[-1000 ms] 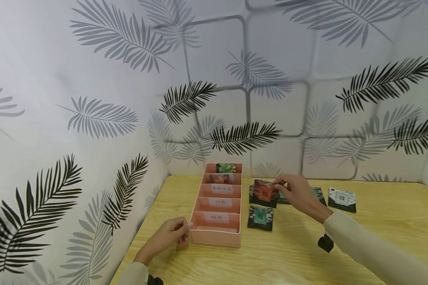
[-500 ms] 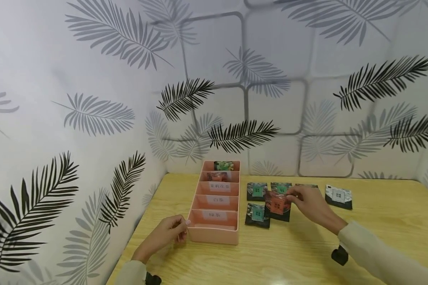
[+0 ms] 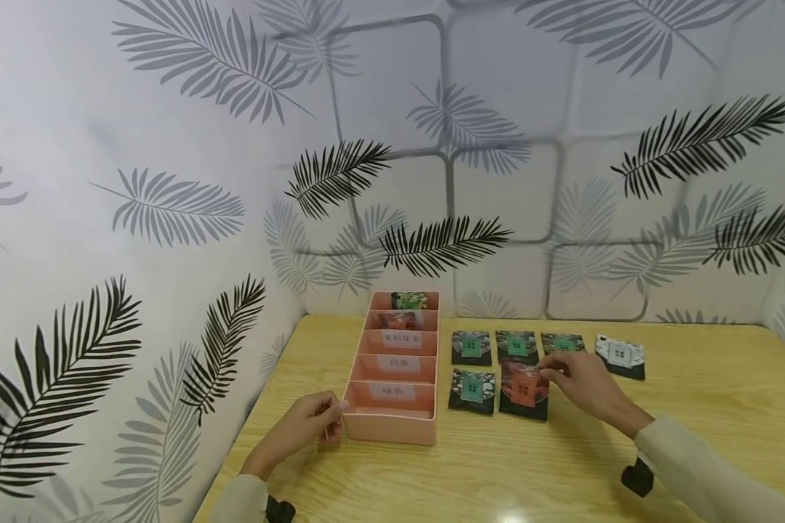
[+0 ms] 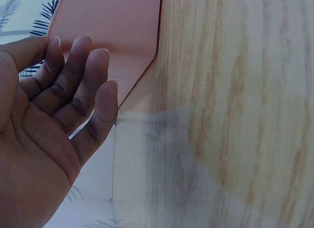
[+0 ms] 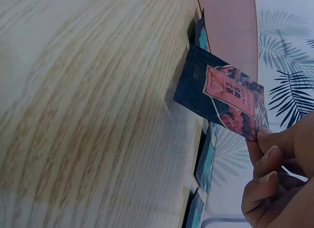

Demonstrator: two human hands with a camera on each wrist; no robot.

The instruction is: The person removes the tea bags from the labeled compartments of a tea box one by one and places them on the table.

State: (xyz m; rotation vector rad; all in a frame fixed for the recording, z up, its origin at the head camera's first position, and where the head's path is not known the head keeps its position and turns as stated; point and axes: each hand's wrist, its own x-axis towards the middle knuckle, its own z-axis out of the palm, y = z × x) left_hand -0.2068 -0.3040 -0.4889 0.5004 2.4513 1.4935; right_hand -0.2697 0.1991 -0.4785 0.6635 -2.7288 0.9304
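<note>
A red-and-black tea sachet (image 3: pixel 523 390) hangs from my right hand (image 3: pixel 587 388), which pinches its upper right corner between thumb and finger. In the right wrist view the sachet (image 5: pixel 221 90) is tilted, its lower edge close to the table. My left hand (image 3: pixel 304 428) holds the front left corner of a long pink divided box (image 3: pixel 392 430); in the left wrist view, thumb and forefinger meet at the box's edge while the other fingers are loosely bent. Inside the box, a green sachet (image 3: pixel 409 300) lies in the farthest compartment and a red sachet (image 3: pixel 397 320) in the one before it.
Green-labelled sachets lie right of the box: one in front (image 3: pixel 472 391), others behind, at left (image 3: pixel 471 347), middle (image 3: pixel 516 344) and right (image 3: pixel 561 341). A white sachet (image 3: pixel 620 356) lies farther right. Patterned wall (image 3: pixel 497 276) borders the wooden table (image 3: pixel 497 472).
My right hand has carried the red sachet right and toward me, from over the back row to beside the front green sachet. The left hand stays at the box corner.
</note>
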